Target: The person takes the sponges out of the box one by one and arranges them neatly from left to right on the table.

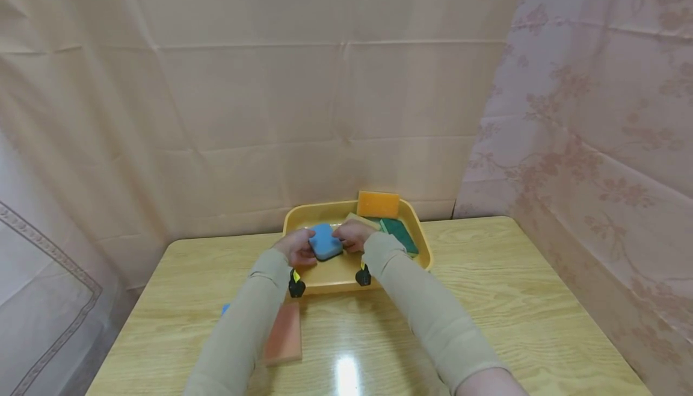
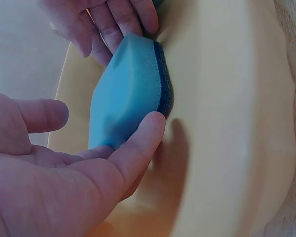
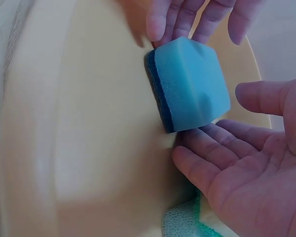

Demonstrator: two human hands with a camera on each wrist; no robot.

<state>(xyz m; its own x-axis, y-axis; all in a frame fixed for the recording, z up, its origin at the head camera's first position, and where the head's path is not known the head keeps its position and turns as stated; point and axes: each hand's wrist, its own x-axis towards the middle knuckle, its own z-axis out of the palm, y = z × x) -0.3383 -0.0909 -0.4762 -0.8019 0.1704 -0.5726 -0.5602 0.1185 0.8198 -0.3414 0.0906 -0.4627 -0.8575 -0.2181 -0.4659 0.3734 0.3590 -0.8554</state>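
A blue sponge (image 1: 325,241) with a dark scouring side is held between both hands over the yellow tray (image 1: 330,288). From the left, the left hand (image 1: 296,247) supports one end of it on extended fingertips. My right hand (image 1: 354,235) touches the opposite end, its fingers fairly straight. In the left wrist view the sponge (image 2: 123,89) tilts, dark layer toward the tray floor, and the left thumb stands off its face. The right wrist view likewise shows the right thumb apart from the sponge (image 3: 192,84).
On the tray's right side lie a green pad (image 1: 400,235) and a pale yellow piece (image 1: 360,220); an orange sponge (image 1: 378,204) leans at the back rim. A salmon-coloured flat block (image 1: 284,333) and a blue piece (image 1: 225,309) lie by the left sleeve. Cloth hangs behind the table.
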